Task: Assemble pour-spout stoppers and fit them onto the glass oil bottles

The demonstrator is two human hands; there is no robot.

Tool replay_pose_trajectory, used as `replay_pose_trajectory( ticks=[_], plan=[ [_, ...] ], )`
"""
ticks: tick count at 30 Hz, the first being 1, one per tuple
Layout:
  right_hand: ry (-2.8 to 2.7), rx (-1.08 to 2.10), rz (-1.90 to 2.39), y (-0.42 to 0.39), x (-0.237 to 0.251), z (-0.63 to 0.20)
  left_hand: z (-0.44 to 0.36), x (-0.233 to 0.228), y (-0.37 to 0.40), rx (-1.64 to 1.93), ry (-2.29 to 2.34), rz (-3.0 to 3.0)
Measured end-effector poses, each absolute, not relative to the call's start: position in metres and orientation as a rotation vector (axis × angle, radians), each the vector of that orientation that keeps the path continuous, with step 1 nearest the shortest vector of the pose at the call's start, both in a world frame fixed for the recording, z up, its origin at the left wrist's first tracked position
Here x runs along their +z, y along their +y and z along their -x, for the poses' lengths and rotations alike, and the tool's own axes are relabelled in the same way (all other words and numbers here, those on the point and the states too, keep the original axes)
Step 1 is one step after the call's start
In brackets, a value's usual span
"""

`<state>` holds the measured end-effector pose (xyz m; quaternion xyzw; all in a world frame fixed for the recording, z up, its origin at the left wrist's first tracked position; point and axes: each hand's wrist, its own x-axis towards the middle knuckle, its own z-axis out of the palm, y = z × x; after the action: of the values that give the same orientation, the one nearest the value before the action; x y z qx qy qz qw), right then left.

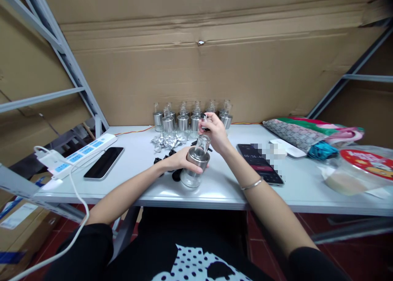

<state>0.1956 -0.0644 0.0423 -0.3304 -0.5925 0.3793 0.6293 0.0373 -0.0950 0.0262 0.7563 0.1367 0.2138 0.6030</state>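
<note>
My left hand (181, 160) grips a clear glass bottle (194, 166) with a silver metal collar, holding it above the front of the white table (221, 191). My right hand (215, 131) is just above the bottle's neck and pinches a small black part (204, 124) between its fingertips. Behind my hands stands a row of several similar silver-collared bottles (184, 119). Loose silver pieces (167, 141) and a few small black parts (172, 152) lie on the table close to my left hand.
A dark phone (103, 162) and a white power strip (76, 155) with a cable lie at the left. Another phone (260, 163) with a lit screen lies to the right, next to a white flat object (287, 148), patterned cloth bags (307, 133) and a plastic-wrapped package (359, 170). Cardboard (215, 60) lines the back.
</note>
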Motion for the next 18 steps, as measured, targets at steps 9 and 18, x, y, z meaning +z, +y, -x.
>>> replay_pose_trajectory(
  ticks=[9,18],
  plan=[
    [-1.454,1.168,0.611,-0.098,0.063,-0.181,-0.036,0.02,-0.087,0.319,0.219,-1.737],
    [-1.529,0.834,0.611,-0.111,0.091,-0.169,-0.036,0.021,-0.084,0.284,0.214,-1.719]
  ],
)
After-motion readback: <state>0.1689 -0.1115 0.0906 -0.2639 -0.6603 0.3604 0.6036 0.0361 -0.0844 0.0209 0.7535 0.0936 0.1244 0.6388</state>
